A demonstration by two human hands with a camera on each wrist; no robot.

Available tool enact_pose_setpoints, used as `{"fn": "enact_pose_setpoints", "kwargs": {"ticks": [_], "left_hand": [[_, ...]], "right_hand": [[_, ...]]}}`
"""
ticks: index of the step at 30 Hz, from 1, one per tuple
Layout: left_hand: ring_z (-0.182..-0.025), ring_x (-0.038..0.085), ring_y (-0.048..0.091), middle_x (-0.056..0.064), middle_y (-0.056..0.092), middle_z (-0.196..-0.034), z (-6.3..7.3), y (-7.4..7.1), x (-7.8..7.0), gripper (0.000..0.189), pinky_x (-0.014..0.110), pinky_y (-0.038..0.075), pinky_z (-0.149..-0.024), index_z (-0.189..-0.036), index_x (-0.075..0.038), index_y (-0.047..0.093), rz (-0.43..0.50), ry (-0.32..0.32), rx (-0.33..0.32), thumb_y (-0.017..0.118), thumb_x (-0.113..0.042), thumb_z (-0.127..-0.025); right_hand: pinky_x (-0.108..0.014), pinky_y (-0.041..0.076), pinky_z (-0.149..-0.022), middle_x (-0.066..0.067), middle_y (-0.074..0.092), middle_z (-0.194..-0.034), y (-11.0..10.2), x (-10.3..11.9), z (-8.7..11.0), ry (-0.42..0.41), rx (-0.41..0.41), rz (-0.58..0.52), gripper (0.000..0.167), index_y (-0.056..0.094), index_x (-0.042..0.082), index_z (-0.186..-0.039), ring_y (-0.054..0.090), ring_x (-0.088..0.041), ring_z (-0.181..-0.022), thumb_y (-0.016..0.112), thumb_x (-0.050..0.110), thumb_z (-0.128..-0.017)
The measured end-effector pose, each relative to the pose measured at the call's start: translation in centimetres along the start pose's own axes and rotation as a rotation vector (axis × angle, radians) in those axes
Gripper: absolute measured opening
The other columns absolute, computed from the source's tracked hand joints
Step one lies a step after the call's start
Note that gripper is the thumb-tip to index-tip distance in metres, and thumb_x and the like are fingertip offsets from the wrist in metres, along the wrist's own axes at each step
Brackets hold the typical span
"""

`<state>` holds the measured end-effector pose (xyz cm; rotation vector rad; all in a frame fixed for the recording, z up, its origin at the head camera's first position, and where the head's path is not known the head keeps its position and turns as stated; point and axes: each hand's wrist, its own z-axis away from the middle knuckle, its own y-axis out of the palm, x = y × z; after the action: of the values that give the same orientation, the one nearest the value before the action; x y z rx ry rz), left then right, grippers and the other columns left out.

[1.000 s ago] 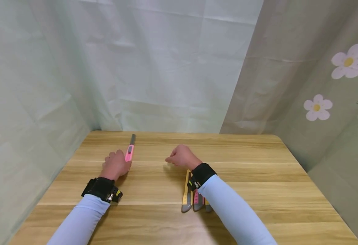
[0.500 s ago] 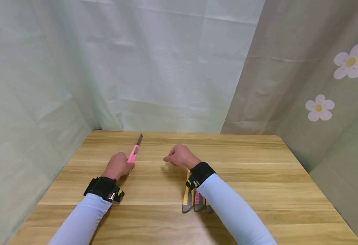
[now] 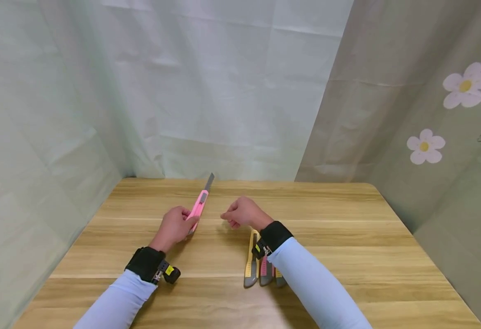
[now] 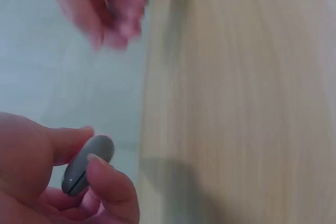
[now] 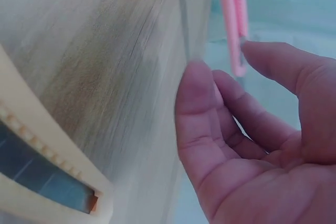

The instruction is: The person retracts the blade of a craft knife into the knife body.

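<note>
A pink box cutter (image 3: pixel 198 206) with its grey blade (image 3: pixel 209 183) slid out is held by my left hand (image 3: pixel 176 224), blade tip pointing away and a little to the right. In the left wrist view, thumb and fingers pinch the cutter near its grey end cap (image 4: pixel 89 163). My right hand (image 3: pixel 245 213) hovers to the right of the cutter, over the table. Its fingers are loosely bent around nothing, and the right wrist view shows a gap between thumb (image 5: pixel 278 64) and fingertips, with the pink cutter beyond.
Beneath my right wrist, a yellow cutter (image 3: pixel 250 272), a pink cutter (image 3: pixel 266 274) and another yellow cutter (image 3: pixel 280 278) lie side by side on the wooden table (image 3: pixel 347 256), partly hidden by the arm. A pale curtain (image 3: pixel 224 91) hangs behind the table's far edge.
My left hand has gripped the pink cutter, raised it off the table and carried it rightward, tilting the blade to the right. The right hand has stayed nearly still.
</note>
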<state>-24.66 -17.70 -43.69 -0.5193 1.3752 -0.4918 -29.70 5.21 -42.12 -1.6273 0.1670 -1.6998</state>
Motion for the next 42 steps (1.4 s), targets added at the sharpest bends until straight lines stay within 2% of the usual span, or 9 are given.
{"fn": "enact_pose_setpoints", "kwargs": {"ticks": [3,6,11,16,19,23,33,36,42], "left_hand": [[-0.058,0.017,0.054,0.010,0.058,-0.086,0.9,0.9,-1.4,0.030,0.024,0.049,-0.048,-0.118,0.001,0.058,0.072,0.035,0.008,0.067,-0.023,-0.101],[-0.057,0.016,0.053,0.011,0.059,-0.089,1.8,1.9,-2.6,0.029,0.024,0.050,-0.047,-0.116,0.000,0.059,0.118,0.086,0.015,0.068,-0.023,-0.101],[-0.061,0.017,0.056,0.011,0.061,-0.093,3.0,3.2,-4.0,0.024,0.026,0.055,-0.048,-0.112,-0.003,0.059,0.179,0.129,0.039,0.068,-0.022,-0.100],[-0.061,0.019,0.057,0.011,0.060,-0.093,3.6,4.2,-4.5,0.023,0.029,0.058,-0.049,-0.110,-0.005,0.059,0.190,0.133,0.042,0.070,-0.022,-0.099],[-0.060,0.019,0.057,0.010,0.060,-0.092,4.1,4.7,-4.7,0.022,0.032,0.060,-0.049,-0.109,-0.005,0.059,0.202,0.142,0.050,0.071,-0.020,-0.098],[-0.062,0.019,0.058,0.010,0.060,-0.092,4.8,5.5,-5.0,0.021,0.036,0.062,-0.051,-0.110,-0.006,0.058,0.223,0.160,0.074,0.071,-0.017,-0.098],[-0.071,0.019,0.060,0.009,0.060,-0.090,7.3,7.4,-5.6,0.028,0.038,0.065,-0.054,-0.115,-0.006,0.055,0.301,0.267,0.257,0.073,-0.018,-0.097],[-0.075,0.019,0.061,0.010,0.060,-0.093,7.9,8.0,-5.6,0.027,0.040,0.066,-0.056,-0.117,-0.005,0.055,0.343,0.295,0.271,0.071,-0.017,-0.098],[-0.084,0.020,0.063,0.013,0.061,-0.102,8.6,8.8,-5.7,0.027,0.034,0.067,-0.062,-0.120,-0.003,0.054,0.448,0.297,0.241,0.067,-0.017,-0.101]], "right_hand": [[-0.043,0.068,-0.080,-0.008,0.069,-0.077,-0.2,-0.3,0.1,-0.012,-0.009,-0.109,0.032,0.075,-0.007,-0.102,0.071,-0.024,-0.073,0.072,0.025,-0.098],[-0.039,0.068,-0.081,-0.018,0.070,-0.092,-0.4,-0.5,0.1,-0.031,-0.022,-0.247,0.037,0.071,-0.010,-0.113,0.067,-0.020,-0.075,0.068,0.025,-0.100],[-0.032,0.068,-0.081,-0.031,0.069,-0.116,-1.0,-0.7,0.3,-0.066,-0.023,-0.429,0.041,0.066,-0.009,-0.124,0.071,-0.021,-0.080,0.065,0.026,-0.102],[-0.035,0.068,-0.084,-0.020,0.074,-0.103,-1.6,-0.4,1.2,-0.095,0.009,-0.522,0.033,0.066,-0.007,-0.122,0.074,-0.022,-0.084,0.063,0.020,-0.103],[-0.035,0.068,-0.083,-0.011,0.073,-0.094,-1.8,-0.2,2.0,-0.103,0.007,-0.537,0.035,0.067,-0.006,-0.120,0.074,-0.022,-0.083,0.062,0.024,-0.104],[-0.034,0.068,-0.082,-0.008,0.071,-0.090,-2.1,-0.2,3.1,-0.092,-0.028,-0.585,0.040,0.067,-0.005,-0.119,0.073,-0.018,-0.079,0.062,0.031,-0.104],[-0.032,0.068,-0.079,-0.007,0.072,-0.091,-2.9,-0.6,5.9,-0.094,-0.206,-0.628,0.034,0.071,-0.002,-0.113,0.072,-0.016,-0.080,0.066,0.030,-0.102],[-0.033,0.068,-0.081,-0.008,0.074,-0.091,-2.7,-0.5,6.8,-0.101,-0.192,-0.652,0.035,0.071,-0.003,-0.109,0.075,-0.017,-0.083,0.065,0.031,-0.102],[-0.036,0.067,-0.088,-0.011,0.077,-0.096,-2.2,-0.2,8.1,-0.126,-0.140,-0.679,0.045,0.070,-0.004,-0.111,0.077,-0.020,-0.091,0.059,0.039,-0.105]]}}
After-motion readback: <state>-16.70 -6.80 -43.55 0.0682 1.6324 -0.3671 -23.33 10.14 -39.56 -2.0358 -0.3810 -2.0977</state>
